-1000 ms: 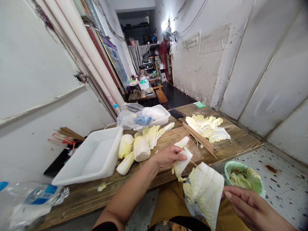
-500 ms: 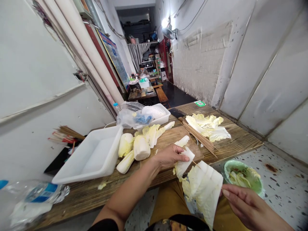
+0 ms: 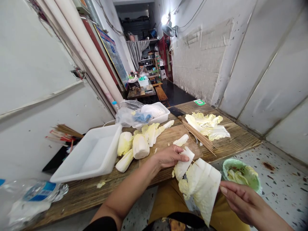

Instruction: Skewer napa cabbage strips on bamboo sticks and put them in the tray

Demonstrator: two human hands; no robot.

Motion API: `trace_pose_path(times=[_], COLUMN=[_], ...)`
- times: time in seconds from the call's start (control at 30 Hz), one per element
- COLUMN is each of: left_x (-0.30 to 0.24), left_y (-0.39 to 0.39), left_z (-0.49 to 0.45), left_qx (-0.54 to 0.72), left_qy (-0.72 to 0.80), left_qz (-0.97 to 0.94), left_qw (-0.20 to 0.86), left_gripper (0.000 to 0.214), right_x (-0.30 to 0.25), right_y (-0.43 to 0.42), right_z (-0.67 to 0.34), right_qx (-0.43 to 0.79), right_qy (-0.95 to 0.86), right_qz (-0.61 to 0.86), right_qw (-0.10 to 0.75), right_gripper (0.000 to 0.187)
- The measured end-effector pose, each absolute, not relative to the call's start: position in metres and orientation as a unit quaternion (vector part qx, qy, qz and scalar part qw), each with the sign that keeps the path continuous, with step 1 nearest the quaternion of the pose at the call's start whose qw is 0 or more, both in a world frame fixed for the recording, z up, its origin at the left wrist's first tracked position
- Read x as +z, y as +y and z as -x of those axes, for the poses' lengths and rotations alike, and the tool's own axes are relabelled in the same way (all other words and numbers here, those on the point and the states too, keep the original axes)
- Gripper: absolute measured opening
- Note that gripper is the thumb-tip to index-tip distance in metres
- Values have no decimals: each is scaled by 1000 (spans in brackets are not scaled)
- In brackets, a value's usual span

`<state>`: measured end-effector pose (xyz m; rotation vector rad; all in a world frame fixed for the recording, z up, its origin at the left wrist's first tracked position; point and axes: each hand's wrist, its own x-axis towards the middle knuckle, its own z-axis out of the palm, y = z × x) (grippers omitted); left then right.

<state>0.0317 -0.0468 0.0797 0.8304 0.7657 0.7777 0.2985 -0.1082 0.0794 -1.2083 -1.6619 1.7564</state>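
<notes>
My left hand [image 3: 172,156] pinches a small piece of napa cabbage leaf [image 3: 183,165] over the table's front edge. A thin wooden skewer [image 3: 195,163] runs from that piece into a larger folded cabbage leaf [image 3: 205,183], which hangs above my lap. My right hand [image 3: 240,199] is closed on the skewer's other end, at the right side of the larger leaf. Most of the skewer is hidden by the leaf. Just beyond my left hand, a strip of cabbage [image 3: 181,140] lies on the wooden cutting board [image 3: 166,141].
A white tub [image 3: 96,154] stands left, beside cut cabbage chunks [image 3: 141,147]. Loose skewers [image 3: 198,136], cabbage leaves [image 3: 208,123] and a dark knife blade [image 3: 176,111] lie on the table's right. A green lined bin [image 3: 240,175] with scraps sits on the floor. A person [image 3: 141,69] is far back.
My right hand and the larger leaf have shifted slightly left, so the bare skewer between the two pieces looks a little shorter. My left hand stays nearly still.
</notes>
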Motion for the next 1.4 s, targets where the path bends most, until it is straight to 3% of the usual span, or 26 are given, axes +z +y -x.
trace_pose_path(times=[0.2, 0.43, 0.77, 0.83, 0.93, 1.03, 1.17, 1.4], left_x=[77, 81, 77, 79, 81, 73, 45, -20], left_y=[-45, -42, -17, -12, -16, -35, -66, -77], left_z=[-35, -36, -35, -33, -33, -41, -51, -27], left_qx=[317, 389, 353, 402, 551, 500, 360, 412], left_qy=[361, 305, 308, 324, 425, 442, 416, 526], left_qz=[-405, -456, -540, -582, -624, -728, -831, -744], left_qw=[778, 740, 700, 629, 357, 160, 80, 1], left_gripper=[45, 49, 51, 64, 78, 72, 58, 38], right_x=[83, 79, 83, 82, 78, 73, 75, 105], right_y=[-108, -97, -81, -76, -69, -63, -54, -21], right_z=[-293, -299, -290, -290, -287, -282, -295, -372], right_qx=[631, 625, 641, 647, 641, 622, 567, 418], right_qy=[-621, -588, -519, -505, -499, -490, -483, -461], right_qz=[419, 449, 458, 457, 453, 458, 488, 603], right_qw=[205, 250, 332, 344, 367, 404, 455, 500], right_gripper=[55, 48, 40, 40, 44, 45, 48, 59])
